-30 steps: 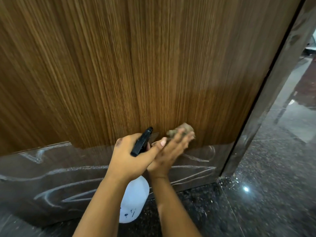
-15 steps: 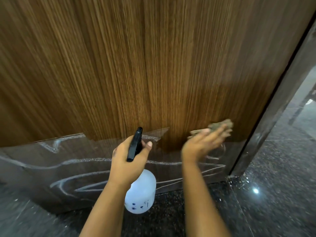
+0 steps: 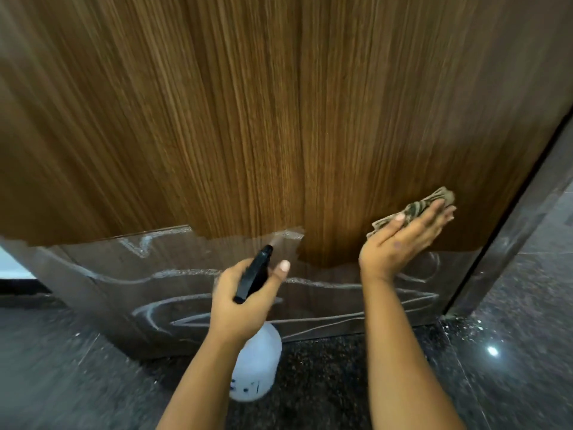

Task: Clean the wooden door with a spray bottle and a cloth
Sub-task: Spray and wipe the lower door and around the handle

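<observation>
Your left hand [image 3: 245, 302] has its grip closed around the neck of the spray bottle [image 3: 255, 364], fingers wrapped under the black trigger head [image 3: 254, 273] and thumb lifted up beside it; the nozzle points at the wooden door [image 3: 248, 119], and the translucent white body hangs below your wrist, over the dark speckled floor [image 3: 511, 352]. A faint haze shows at the nozzle tip, against the lower part of the door. Your right hand [image 3: 403, 240] lies flat with its fingers nearly straight, pressing a crumpled brownish cloth [image 3: 415, 209] against the door; the cloth sticks out past your fingertips and beside your thumb, so the grip there is a flat press, not a closed fist. The cloth sits low on the door, near its right edge, just above the band of dark film [image 3: 139, 293] that covers the door's bottom. That film carries pale curved streaks, and its upper edge is ragged, with bare brown grain above it. Your two hands are apart, the bottle hand lower and to the left of the cloth hand. To the right of the door stands a dark door frame [image 3: 527, 212], reaching down to the polished floor, where a bright point of light [image 3: 492, 351] is reflected.
</observation>
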Action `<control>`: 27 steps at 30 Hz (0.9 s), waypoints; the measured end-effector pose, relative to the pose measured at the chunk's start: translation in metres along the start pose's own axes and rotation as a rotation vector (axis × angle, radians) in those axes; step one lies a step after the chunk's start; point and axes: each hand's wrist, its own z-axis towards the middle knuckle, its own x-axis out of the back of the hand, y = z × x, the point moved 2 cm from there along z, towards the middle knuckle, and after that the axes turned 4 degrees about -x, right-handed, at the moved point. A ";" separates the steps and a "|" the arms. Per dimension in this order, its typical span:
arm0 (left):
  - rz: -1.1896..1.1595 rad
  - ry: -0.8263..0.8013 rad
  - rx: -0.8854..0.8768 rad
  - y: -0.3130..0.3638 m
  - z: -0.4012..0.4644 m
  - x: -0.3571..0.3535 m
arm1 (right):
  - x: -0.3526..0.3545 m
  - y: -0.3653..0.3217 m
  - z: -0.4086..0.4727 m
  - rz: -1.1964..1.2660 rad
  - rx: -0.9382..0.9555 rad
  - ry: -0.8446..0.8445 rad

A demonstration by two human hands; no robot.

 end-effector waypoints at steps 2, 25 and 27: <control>0.015 -0.006 0.068 -0.005 -0.006 0.000 | -0.002 -0.006 -0.003 0.013 -0.053 0.037; 0.054 0.081 -0.003 -0.013 -0.011 0.029 | -0.023 -0.006 -0.143 -0.329 1.044 -0.608; 0.019 0.083 0.029 -0.016 -0.012 0.036 | -0.022 -0.021 -0.124 -0.295 0.929 -0.516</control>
